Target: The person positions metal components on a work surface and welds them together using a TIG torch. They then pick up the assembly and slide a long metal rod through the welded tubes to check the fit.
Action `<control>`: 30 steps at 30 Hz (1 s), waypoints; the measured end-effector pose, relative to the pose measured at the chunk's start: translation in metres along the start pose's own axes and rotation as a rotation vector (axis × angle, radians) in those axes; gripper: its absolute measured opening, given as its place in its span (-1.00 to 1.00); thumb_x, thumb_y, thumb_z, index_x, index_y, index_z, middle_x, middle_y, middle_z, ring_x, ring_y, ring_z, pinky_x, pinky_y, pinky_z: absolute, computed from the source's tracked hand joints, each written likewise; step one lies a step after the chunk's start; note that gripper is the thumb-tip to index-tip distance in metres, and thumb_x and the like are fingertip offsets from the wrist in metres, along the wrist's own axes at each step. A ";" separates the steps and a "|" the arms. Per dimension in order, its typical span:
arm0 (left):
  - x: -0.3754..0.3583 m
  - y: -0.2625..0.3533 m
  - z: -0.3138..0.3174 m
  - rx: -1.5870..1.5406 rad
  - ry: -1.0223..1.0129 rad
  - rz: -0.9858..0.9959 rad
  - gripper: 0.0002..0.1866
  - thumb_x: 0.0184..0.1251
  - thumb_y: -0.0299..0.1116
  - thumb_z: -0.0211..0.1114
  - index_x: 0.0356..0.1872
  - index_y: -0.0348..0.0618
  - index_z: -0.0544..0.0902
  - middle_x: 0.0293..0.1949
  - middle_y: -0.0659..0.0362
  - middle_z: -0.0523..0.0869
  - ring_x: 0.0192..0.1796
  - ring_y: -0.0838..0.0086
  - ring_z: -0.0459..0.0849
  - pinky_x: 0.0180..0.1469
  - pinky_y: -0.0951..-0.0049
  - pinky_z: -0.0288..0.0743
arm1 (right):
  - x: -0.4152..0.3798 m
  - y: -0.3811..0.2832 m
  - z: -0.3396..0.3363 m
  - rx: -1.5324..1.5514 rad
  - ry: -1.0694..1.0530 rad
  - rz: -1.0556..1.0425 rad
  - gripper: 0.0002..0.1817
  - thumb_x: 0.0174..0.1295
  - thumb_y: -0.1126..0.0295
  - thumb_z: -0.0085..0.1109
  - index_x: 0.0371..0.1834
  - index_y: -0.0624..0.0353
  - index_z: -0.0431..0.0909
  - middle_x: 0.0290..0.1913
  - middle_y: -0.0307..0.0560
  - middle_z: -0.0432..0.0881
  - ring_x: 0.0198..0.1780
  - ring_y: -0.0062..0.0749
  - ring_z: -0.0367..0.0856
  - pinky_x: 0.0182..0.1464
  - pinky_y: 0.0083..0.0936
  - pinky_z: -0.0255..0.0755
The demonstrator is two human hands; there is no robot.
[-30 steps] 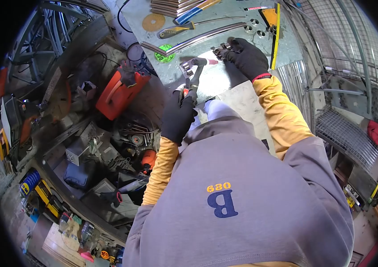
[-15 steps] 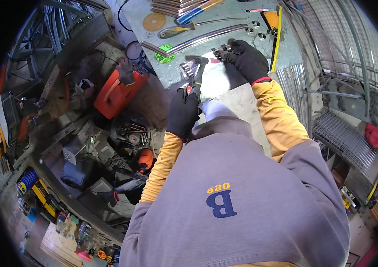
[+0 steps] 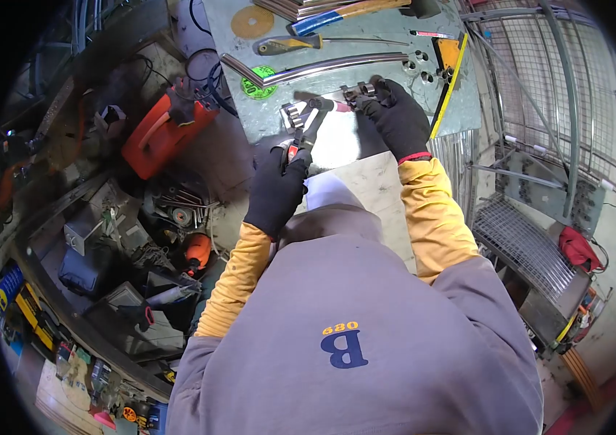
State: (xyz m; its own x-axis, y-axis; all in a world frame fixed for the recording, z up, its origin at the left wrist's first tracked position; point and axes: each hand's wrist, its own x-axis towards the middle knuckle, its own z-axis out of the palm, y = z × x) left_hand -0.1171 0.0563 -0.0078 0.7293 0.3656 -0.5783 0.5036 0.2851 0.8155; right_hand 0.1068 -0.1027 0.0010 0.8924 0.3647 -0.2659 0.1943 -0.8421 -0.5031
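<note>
My left hand (image 3: pixel 279 181), in a black glove, is wrapped round the handle of a welding torch (image 3: pixel 313 123). The torch head points right, with a pinkish nozzle near the other hand. Beside the torch, small metal pieces (image 3: pixel 295 116) lie at the table's near edge. My right hand (image 3: pixel 400 119), also gloved in black, pinches a small metal fitting (image 3: pixel 358 92) just right of the nozzle. A bright light patch covers the surface between the hands. Behind them lies a bent metal tube (image 3: pixel 337 67) across a green disc (image 3: pixel 258 83).
On the metal table (image 3: pixel 366 40) are a screwdriver (image 3: pixel 279 45), a hammer (image 3: pixel 315 23), a tan disc (image 3: pixel 252 22), several small metal rings (image 3: pixel 426 75) and a yellow ruler (image 3: pixel 447 94). A red case (image 3: pixel 159 141) stands at the left, wire mesh (image 3: pixel 529 243) at the right.
The view has shifted, so the table and both hands appear further left. The torch nozzle now shows closer to the fitting in my right hand. Both hands keep their holds.
</note>
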 end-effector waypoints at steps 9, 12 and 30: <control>0.004 -0.002 -0.006 0.165 -0.038 -0.027 -0.69 0.65 -0.15 0.23 0.10 -0.19 0.61 -0.29 0.18 0.69 -0.45 0.58 0.67 -0.49 0.54 0.51 | -0.001 -0.001 0.001 -0.038 -0.010 0.035 -0.24 0.15 -0.23 0.53 0.34 -0.06 0.67 0.14 0.00 0.80 0.18 -0.05 0.76 0.19 -0.27 0.60; 0.003 0.001 -0.005 0.169 -0.033 -0.024 -0.69 0.65 -0.15 0.24 0.10 -0.19 0.62 -0.29 0.19 0.70 -0.45 0.58 0.66 -0.48 0.54 0.51 | 0.000 0.001 0.002 -0.031 0.024 -0.024 -0.24 0.15 -0.24 0.53 0.33 -0.04 0.68 0.14 0.00 0.80 0.16 -0.06 0.77 0.17 -0.27 0.60; 0.002 0.006 -0.007 0.083 -0.056 -0.064 -0.66 0.63 -0.12 0.26 0.13 -0.19 0.62 -0.29 0.20 0.68 -0.44 0.57 0.66 -0.46 0.53 0.53 | -0.003 -0.013 -0.005 -0.004 -0.042 0.035 -0.32 0.21 0.03 0.57 0.39 -0.02 0.66 0.15 -0.09 0.82 0.07 -0.33 0.77 0.12 -0.39 0.58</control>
State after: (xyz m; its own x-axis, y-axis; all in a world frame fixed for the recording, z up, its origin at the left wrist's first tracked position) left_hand -0.1157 0.0651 -0.0044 0.7182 0.2982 -0.6287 0.5849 0.2309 0.7776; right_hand 0.1034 -0.0953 0.0128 0.8808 0.3513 -0.3175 0.1649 -0.8561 -0.4897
